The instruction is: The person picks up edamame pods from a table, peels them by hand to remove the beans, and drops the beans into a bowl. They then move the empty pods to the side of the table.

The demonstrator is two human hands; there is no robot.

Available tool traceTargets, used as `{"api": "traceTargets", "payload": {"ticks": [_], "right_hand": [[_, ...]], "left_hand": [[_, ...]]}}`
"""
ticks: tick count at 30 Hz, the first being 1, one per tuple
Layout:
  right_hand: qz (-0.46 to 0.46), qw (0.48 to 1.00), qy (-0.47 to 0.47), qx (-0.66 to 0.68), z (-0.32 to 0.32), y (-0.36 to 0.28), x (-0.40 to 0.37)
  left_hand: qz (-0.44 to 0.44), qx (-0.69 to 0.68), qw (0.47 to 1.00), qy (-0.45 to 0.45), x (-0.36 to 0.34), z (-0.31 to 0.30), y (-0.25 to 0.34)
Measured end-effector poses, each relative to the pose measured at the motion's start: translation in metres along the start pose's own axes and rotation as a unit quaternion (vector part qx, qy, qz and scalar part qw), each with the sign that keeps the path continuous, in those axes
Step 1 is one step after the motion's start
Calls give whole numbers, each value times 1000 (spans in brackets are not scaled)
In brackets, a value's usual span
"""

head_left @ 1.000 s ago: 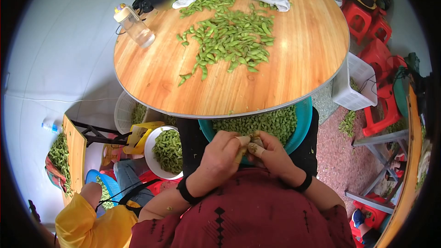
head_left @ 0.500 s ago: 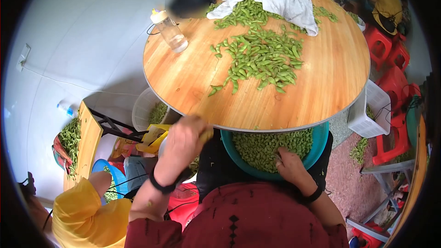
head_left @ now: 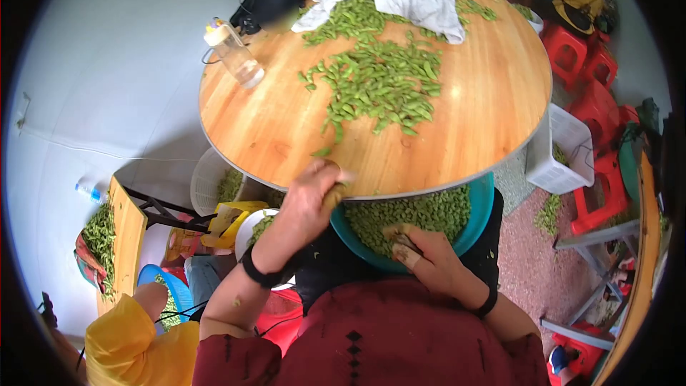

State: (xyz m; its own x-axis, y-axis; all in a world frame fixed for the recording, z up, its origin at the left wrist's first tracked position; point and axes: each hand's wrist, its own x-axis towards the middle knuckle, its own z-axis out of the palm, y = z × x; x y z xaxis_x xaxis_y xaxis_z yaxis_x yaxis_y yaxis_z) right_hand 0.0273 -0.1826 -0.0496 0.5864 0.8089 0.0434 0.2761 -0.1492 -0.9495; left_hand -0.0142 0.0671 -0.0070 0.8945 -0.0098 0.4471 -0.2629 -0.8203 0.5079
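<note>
My left hand [head_left: 307, 191] is closed at the near edge of the round wooden table [head_left: 493, 114], its fingers curled; what they hold, if anything, is hidden. My right hand [head_left: 434, 261] is closed over the near side of a teal basin [head_left: 484, 214], thumb and fingers pressed together. Pale coverings wrap some of its fingertips, and anything between them is too small to make out. Shelled green soybeans [head_left: 421, 218] fill the basin, which sits at my lap, partly under the tabletop. A loose heap of edamame pods [head_left: 386, 75] lies on the table ahead of both hands.
A white cloth [head_left: 418, 0] covers more pods at the back. On the table's left stands a water bottle [head_left: 234, 53]. A white bowl [head_left: 246, 232] and yellow-sleeved person [head_left: 139, 339] are at left; a white crate [head_left: 564, 157] and red stools [head_left: 597, 111] at right.
My left hand has shifted right and slightly up, over the table's edge. My right hand has moved left across the basin. The whole view has swung slightly.
</note>
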Motion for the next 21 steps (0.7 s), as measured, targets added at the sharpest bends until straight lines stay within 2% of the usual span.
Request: {"api": "traceTargets", "payload": {"ticks": [2, 5, 7, 14, 17, 21], "right_hand": [[-18, 998, 12, 51, -1, -13, 6], [-19, 997, 27, 71, 5, -10, 11], [-22, 997, 32, 71, 6, -7, 10], [-75, 995, 70, 11, 8, -2, 4], [-34, 998, 42, 11, 2, -12, 3], [-35, 998, 45, -16, 4, -9, 1]], "left_hand": [[-15, -96, 994, -59, -9, 8, 30], [-50, -163, 981, -95, -18, 15, 53], [-25, -169, 982, -79, -21, 25, 49], [-99, -184, 973, -98, -23, 28, 55], [-114, -181, 973, -93, -24, 30, 55], [-129, -181, 972, -78, -24, 32, 59]]}}
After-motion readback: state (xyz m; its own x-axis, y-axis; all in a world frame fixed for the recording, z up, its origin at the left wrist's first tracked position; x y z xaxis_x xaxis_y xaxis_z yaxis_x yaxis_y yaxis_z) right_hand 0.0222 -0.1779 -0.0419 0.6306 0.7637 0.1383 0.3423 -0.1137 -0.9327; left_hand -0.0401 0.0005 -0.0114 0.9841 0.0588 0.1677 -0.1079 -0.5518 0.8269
